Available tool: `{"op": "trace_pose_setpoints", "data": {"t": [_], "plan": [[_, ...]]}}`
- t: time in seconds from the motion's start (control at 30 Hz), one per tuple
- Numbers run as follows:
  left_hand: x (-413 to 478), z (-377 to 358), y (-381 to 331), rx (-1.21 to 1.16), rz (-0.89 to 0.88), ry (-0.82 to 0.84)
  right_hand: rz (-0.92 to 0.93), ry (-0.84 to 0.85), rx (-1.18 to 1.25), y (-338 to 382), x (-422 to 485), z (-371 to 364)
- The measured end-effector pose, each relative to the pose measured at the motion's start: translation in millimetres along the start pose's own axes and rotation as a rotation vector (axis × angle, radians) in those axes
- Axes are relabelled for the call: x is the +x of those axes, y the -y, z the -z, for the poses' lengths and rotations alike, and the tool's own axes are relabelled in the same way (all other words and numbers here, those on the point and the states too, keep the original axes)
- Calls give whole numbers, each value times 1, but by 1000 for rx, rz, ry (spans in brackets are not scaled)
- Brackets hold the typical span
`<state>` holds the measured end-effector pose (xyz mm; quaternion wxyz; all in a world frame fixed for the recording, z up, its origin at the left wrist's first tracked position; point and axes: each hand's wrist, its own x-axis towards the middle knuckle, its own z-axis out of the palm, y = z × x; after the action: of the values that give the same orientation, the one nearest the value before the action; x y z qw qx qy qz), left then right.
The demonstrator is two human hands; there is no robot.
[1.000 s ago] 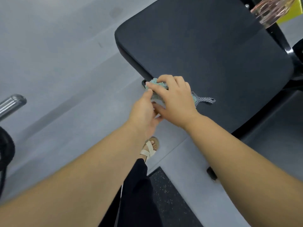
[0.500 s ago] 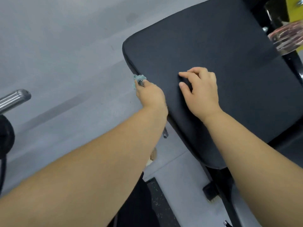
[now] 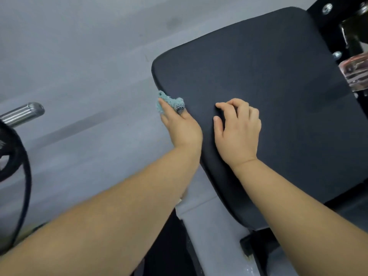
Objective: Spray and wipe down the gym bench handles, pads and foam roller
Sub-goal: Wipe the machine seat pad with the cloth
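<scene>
Grey floor (image 3: 79, 56) fills the left half of the head view, smooth and faintly streaked, and the black bench pad (image 3: 268, 76) takes up the right half. One rounded corner of the pad points toward the upper left. From there its near edge slants down to the lower middle and another edge climbs toward the upper right. Its right side is cut off by the frame, so I can't tell its full long axis. The left grip (image 3: 181, 126) sits at that near edge, just below the corner, clenched on a bunched teal cloth (image 3: 169, 102). The cloth sticks out past the fingers and is pressed to the pad's rim. It is wadded up, with no clear long axis. The right grip (image 3: 239, 126) is just beside it, farther in on the pad's top, fingers curled in with nothing in them and the tips and thumb touching the surface. At the left edge a shiny metal bar (image 3: 22, 114) points right, above a looping black cable (image 3: 25, 176). Beyond the pad's far end is a black frame with bolts (image 3: 326, 6), and a clear pinkish object (image 3: 356, 74) is too blurred to tell.
</scene>
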<state>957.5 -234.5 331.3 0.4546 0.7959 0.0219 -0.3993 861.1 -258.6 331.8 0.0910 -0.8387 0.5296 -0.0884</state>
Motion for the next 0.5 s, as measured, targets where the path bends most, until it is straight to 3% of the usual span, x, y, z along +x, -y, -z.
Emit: {"op": "trace_pose_setpoints", "data": {"t": [0.17, 0.37, 0.5], "plan": [[66, 8, -30, 43, -91, -36, 0, 21, -4, 0, 1, 2], [8, 13, -9, 153, -170, -4, 34, 145, 61, 5, 56, 7], [68, 11, -41, 147, -68, -35, 45, 124, -3, -3, 113, -4]]}}
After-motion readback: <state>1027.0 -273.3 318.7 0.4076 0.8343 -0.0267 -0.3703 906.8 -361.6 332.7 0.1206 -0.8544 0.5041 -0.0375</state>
